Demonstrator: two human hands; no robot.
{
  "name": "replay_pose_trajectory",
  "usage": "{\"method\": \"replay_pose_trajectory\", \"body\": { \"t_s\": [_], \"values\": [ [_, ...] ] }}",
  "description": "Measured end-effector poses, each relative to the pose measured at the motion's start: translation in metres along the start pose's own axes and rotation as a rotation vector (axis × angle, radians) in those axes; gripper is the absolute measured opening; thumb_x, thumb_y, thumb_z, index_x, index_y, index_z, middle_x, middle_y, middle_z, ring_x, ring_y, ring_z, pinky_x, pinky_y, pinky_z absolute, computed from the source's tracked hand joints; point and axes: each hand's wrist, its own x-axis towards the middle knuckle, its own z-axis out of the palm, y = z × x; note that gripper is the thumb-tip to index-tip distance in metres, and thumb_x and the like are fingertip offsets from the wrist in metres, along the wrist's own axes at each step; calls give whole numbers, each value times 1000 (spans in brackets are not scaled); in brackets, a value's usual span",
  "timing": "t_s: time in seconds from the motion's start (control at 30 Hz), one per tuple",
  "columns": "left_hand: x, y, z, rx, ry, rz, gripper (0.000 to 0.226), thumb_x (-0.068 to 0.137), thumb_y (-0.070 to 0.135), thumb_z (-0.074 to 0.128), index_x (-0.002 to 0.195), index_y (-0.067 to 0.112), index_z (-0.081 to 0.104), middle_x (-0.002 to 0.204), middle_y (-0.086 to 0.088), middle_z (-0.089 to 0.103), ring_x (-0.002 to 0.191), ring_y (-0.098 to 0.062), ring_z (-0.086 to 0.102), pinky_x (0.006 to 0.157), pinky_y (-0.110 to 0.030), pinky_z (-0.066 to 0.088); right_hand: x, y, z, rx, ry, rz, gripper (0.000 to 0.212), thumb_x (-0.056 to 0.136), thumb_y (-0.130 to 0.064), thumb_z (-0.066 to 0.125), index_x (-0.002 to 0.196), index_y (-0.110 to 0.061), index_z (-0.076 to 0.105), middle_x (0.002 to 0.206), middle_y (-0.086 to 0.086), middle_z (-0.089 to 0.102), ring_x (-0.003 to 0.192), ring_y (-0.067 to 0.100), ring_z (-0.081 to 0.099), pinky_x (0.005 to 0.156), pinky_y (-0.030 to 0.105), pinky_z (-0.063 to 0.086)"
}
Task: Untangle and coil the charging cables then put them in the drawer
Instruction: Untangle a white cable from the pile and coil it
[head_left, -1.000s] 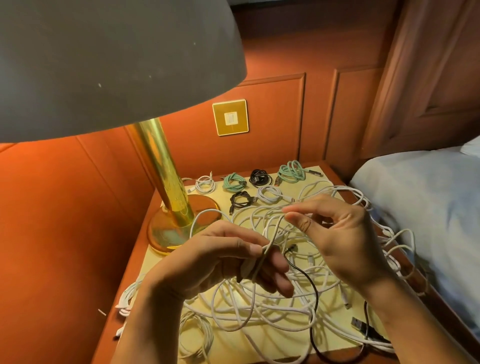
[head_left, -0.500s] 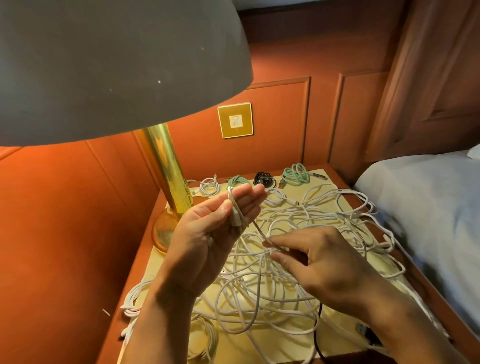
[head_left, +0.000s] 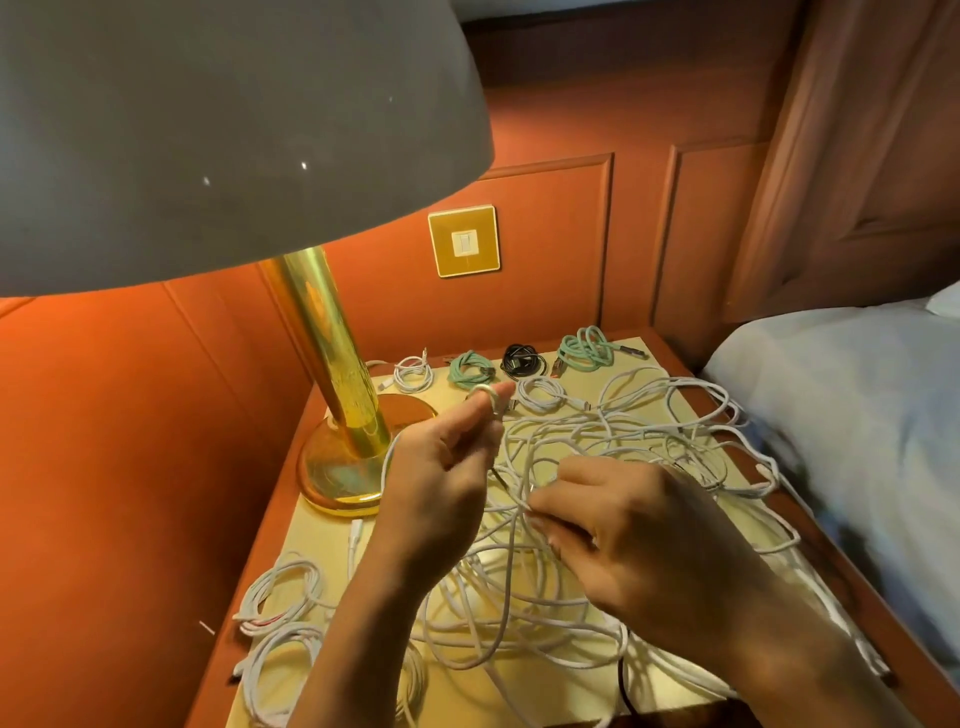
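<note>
Over tangle (head_left: 649, 431), L grip (head_left: 441, 467) & R grip (head_left: 639, 530) pinch white cable (head_left: 487, 391) (looped on L).

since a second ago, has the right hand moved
Yes. The right hand has come down and toward the person, farther from the black coil at the back, and is pinching a white cable.

Orange-red panelled wall (head_left: 545, 218) with a brass switch plate (head_left: 464, 241); a lit brass lamp (head_left: 332, 338) (grey shade) stands on the wooden nightstand (head_left: 311, 535), beside a white-sheeted bed (head_left: 857, 415)
</note>
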Motion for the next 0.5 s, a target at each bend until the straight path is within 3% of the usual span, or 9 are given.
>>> {"method": "replay_pose_trajectory", "body": {
  "t_s": [0.1, 0.17, 0.27, 0.33, 0.5],
  "values": [
    [-1, 4, -5, 141, -159, -43, 32, 104, 11, 53, 132, 20, 67, 133, 14, 66, 124, 11, 55, 110, -25, 46, 1, 7, -4, -9, 114, -38, 21, 98, -32, 57, 92, -19, 72, 79, -6, 58, 64, 15, 56, 54, 37, 51],
    [-2, 8, -10, 198, -315, -104, 29, 106, 15, 51, 124, 23, 72, 129, 15, 68, 124, 7, 57, 110, -28, 47, 1, 13, -8, 11, 193, -71, 19, 96, -30, 63, 97, -15, 75, 83, -4, 64, 68, 15, 60, 56, 36, 54],
    [-5, 15, -15, 219, -509, -176, 26, 104, 18, 49, 113, 17, 74, 114, -7, 74, 114, -23, 65, 107, -50, 48, 0, 18, -12, 67, 300, -101, 22, 94, -30, 68, 101, -12, 78, 88, -1, 70, 72, 16, 65, 58, 35, 56],
    [-5, 22, -18, 153, -580, -223, 33, 99, 15, 48, 116, 23, 76, 114, -13, 73, 116, -35, 61, 106, -56, 46, 1, 19, -13, 111, 361, -91, 22, 92, -28, 69, 101, -10, 79, 91, 0, 72, 77, 14, 67, 62, 32, 57],
    [-4, 28, -20, 63, -661, -271, 45, 97, -8, 41, 117, 10, 76, 116, 0, 76, 115, -21, 68, 108, -52, 48, 5, 28, -13, 270, 399, -43, 23, 91, -28, 68, 103, -11, 80, 94, -4, 74, 88, 5, 68, 74, 21, 55]
  ]
}}
